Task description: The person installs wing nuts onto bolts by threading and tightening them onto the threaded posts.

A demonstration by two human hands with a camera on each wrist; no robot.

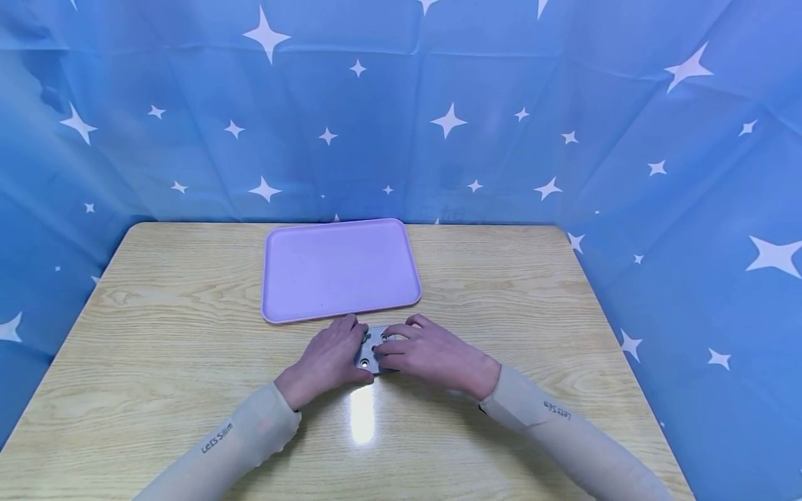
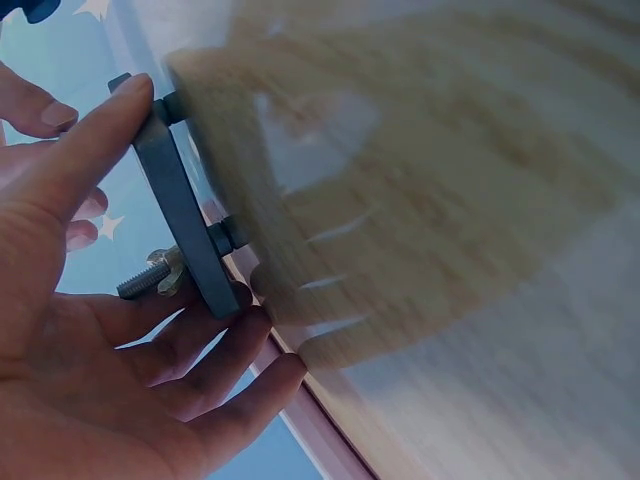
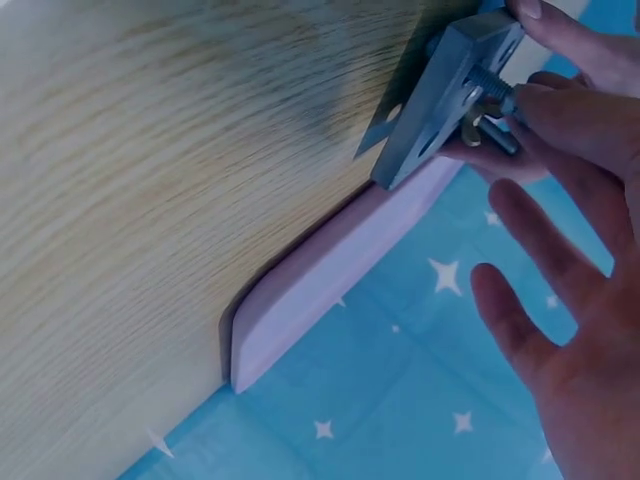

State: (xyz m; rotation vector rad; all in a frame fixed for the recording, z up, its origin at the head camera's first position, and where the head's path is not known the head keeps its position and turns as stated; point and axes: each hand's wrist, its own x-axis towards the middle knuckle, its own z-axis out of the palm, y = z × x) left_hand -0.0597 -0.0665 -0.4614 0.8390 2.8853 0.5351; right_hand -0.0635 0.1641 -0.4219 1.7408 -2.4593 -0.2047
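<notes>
Grey metal plate [image 2: 182,205], rectangular and drilled, is propped on bolt heads [image 2: 234,233] above the woodgrain table [image 1: 501,285], near the purple tray [image 1: 341,270]. It is gripped edgewise by the left hand [image 1: 328,356]; a threaded bolt [image 3: 488,84] is touched by the right hand [image 1: 435,356], whether pinched cannot be told. "LetsSim" is faintly read on the right sleeve [image 1: 570,435].

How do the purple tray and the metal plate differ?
The purple tray is far larger than the metal plate. The tray lies untouched; the plate is being handled. The tray is rimmed and unpierced, whereas the plate is pierced. Both look roughly rectangular.
</notes>
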